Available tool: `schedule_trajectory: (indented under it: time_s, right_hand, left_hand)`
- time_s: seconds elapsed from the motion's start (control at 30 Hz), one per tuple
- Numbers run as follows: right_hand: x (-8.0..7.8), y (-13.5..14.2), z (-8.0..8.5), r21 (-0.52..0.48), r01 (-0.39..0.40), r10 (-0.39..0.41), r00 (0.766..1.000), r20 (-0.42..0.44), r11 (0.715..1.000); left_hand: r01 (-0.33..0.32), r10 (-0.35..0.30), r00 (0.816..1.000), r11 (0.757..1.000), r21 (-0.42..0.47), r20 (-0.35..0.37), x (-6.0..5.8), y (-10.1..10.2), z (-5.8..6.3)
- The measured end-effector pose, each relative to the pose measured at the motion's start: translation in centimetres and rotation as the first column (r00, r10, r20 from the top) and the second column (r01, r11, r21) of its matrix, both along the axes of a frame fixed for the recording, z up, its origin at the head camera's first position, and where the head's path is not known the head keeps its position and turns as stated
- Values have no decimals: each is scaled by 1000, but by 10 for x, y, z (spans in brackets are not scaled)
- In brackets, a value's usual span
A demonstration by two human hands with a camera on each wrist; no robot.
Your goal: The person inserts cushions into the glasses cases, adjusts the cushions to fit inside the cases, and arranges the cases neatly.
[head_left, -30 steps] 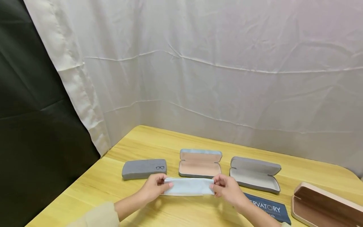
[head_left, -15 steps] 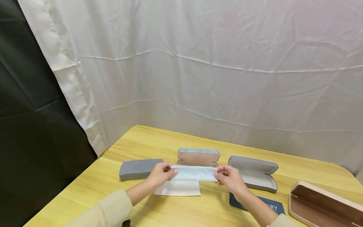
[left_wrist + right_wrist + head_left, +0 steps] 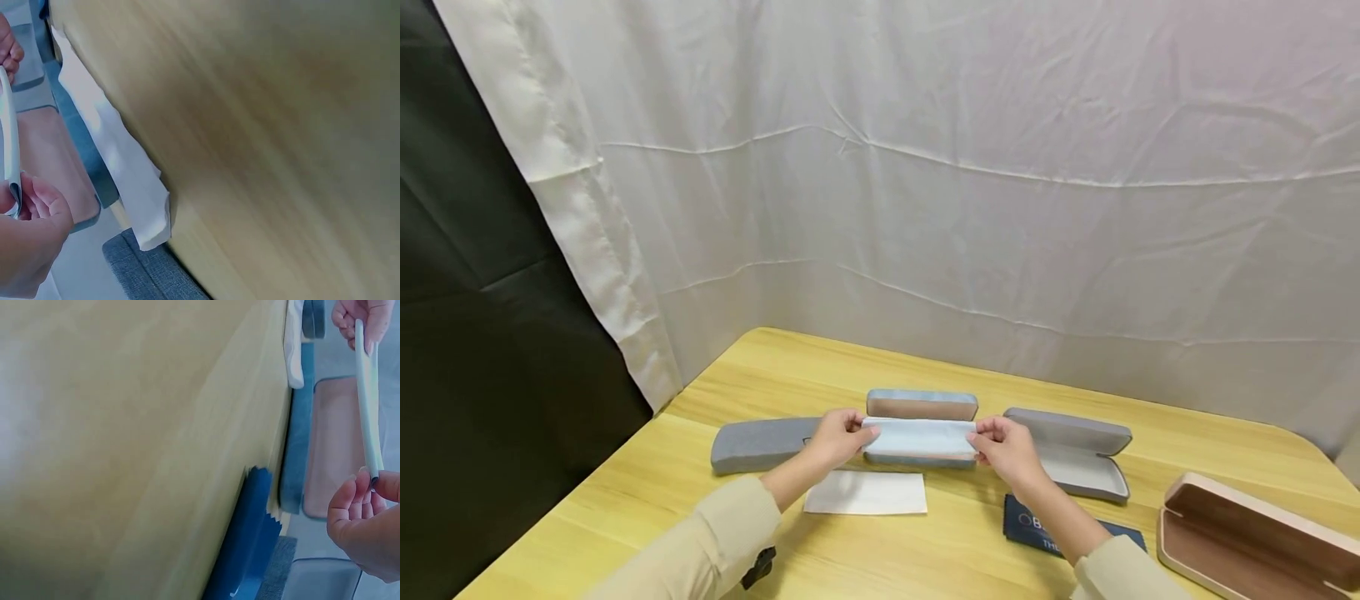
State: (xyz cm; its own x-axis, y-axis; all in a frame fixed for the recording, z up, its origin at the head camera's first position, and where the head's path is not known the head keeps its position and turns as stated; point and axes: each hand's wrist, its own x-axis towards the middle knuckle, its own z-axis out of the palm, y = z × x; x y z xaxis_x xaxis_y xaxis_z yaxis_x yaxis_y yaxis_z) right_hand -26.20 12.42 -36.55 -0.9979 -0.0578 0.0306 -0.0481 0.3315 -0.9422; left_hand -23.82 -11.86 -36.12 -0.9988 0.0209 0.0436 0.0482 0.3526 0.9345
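Note:
A folded light blue cloth (image 3: 921,437) is stretched level between both hands. My left hand (image 3: 837,437) pinches its left end, thumb on top, and my right hand (image 3: 1009,452) pinches the right end. Directly beneath is an open light blue glasses case (image 3: 922,405) with a pinkish lining, its lid raised at the back. In the left wrist view the cloth (image 3: 10,137) is seen edge-on, apart from the case's lining (image 3: 50,156). The right wrist view also shows the thin folded cloth (image 3: 369,400) above the case. Most of the case's lower half is hidden in the head view.
A white folded cloth (image 3: 867,493) lies in front of the case. To the left is a closed grey glasses case (image 3: 756,446). On the right stand an open grey case (image 3: 1078,433), a dark blue lettered cloth (image 3: 1030,527) and an open beige case (image 3: 1247,533) with brown lining.
Both hands have carried the light blue cloth forward, from the table in front of the light blue case to above it. The white cloth underneath has come into view.

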Motion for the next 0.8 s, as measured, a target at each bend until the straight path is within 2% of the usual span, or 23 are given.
schedule_trajectory:
  time_s: [0.13,0.37,0.6,0.8]
  right_hand:
    - [-9,1,-4,46,27,-26,1000,-6,999]
    - [-17,1,-8,119,51,-49,999,-20,992]
    - [-20,2,-10,157,58,-57,998,-12,986]
    - [-24,0,-14,211,61,-52,998,-45,976]
  left_hand:
    - [-22,21,1000,998,-54,-20,-7,3,-3]
    - [-121,123,992,984,-129,9,-16,10,-6]
    - [-153,157,988,969,-192,6,-25,14,-8]
    - [-216,222,975,943,-254,-6,-33,17,-13]
